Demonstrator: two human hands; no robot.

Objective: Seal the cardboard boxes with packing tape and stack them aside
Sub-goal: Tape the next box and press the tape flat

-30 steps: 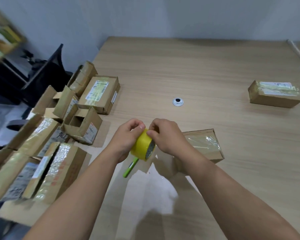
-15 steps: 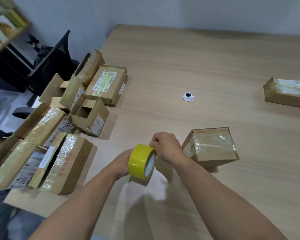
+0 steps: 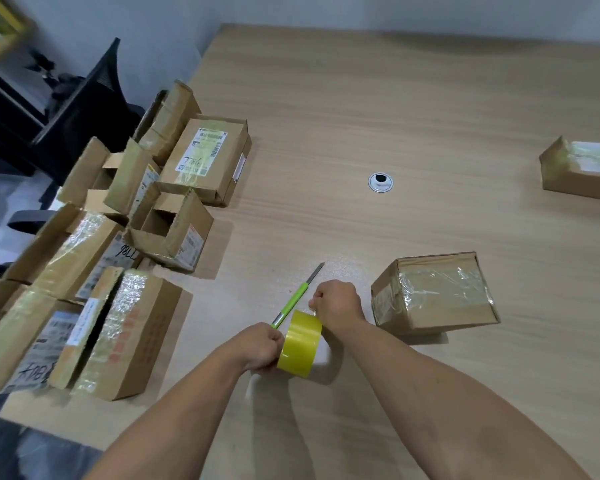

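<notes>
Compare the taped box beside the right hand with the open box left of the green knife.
The taped box is closed, clear tape across its top; the open box has raised flaps and a hollow inside. The taped box stands alone; the open box sits against other boxes. Both are brown cardboard.

1 tape roll (image 3: 298, 344), 1 knife (image 3: 297, 299), 2 lone boxes (image 3: 582, 168) (image 3: 433, 292) at 2 and 4 o'clock; 9 o'clock pile (image 3: 129, 330) uncountable.
</notes>
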